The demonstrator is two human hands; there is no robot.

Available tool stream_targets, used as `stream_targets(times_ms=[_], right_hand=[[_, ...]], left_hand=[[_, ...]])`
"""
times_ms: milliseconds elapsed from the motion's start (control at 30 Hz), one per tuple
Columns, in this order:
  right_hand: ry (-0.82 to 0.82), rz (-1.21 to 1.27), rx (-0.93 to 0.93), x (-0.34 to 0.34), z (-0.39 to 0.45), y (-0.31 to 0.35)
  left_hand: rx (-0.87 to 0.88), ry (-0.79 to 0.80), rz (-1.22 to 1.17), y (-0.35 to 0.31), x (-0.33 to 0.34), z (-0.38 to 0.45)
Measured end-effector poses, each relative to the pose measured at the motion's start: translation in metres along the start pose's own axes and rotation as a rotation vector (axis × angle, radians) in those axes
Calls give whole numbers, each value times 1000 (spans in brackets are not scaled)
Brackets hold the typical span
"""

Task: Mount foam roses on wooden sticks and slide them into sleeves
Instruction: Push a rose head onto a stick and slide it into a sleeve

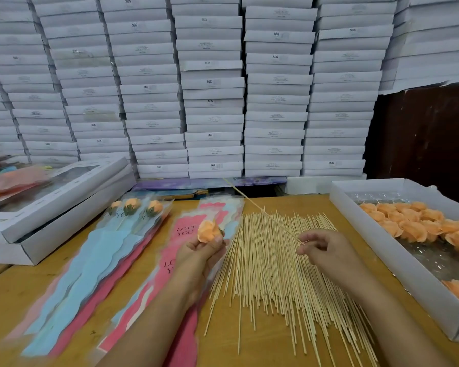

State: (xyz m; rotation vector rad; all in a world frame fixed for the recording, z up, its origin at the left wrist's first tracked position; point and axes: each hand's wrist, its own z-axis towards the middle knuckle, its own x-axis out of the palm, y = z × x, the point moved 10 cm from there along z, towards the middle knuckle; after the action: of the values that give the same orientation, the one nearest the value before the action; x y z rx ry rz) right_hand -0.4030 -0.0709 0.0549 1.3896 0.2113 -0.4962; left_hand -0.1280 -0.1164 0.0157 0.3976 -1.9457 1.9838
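A: Head cam, only view we've got. Our left hand has its fingers curled round one orange foam rose, held just above the pink sleeves, bloom facing up and twd us, green base turned away to the right.

B: And our right hand pinches one stick near its close end, thumb & forefinger. Long axis runs from the fingers up and away to the left, far tip over the back edge of the table, toward the stacked white boxes.

A: Why held so? We'd say rose base is turned twd the stick side so the end can go straight in. Not yet mounted; rose and stick are apart.

B: Loose sticks lie fanned btwn our hands, mostly pointing away from us, easy to pick singly. Tray of spare roses sits on the right, near the picking hand.

A: Finished roses in blue sleeves lie left, blooms at the far end.

B: Next, we'd guess: swing the stick's near end to the rose base.
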Motion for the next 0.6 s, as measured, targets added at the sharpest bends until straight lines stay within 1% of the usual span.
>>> stream_targets(times_ms=[100,200,367,600], right_hand=[[-26,-164,-114,-2,-1,8],[24,-251,-134,2,-2,7],[18,-339,-107,-9,-2,-1],[24,-364,-88,-12,-3,-4]], left_hand=[[-58,-34,-216,1,-6,4],[-96,-86,-328,2,-12,4],[-124,-154,-397,1,-18,1],[-117,-173,-413,-2,-19,-2]])
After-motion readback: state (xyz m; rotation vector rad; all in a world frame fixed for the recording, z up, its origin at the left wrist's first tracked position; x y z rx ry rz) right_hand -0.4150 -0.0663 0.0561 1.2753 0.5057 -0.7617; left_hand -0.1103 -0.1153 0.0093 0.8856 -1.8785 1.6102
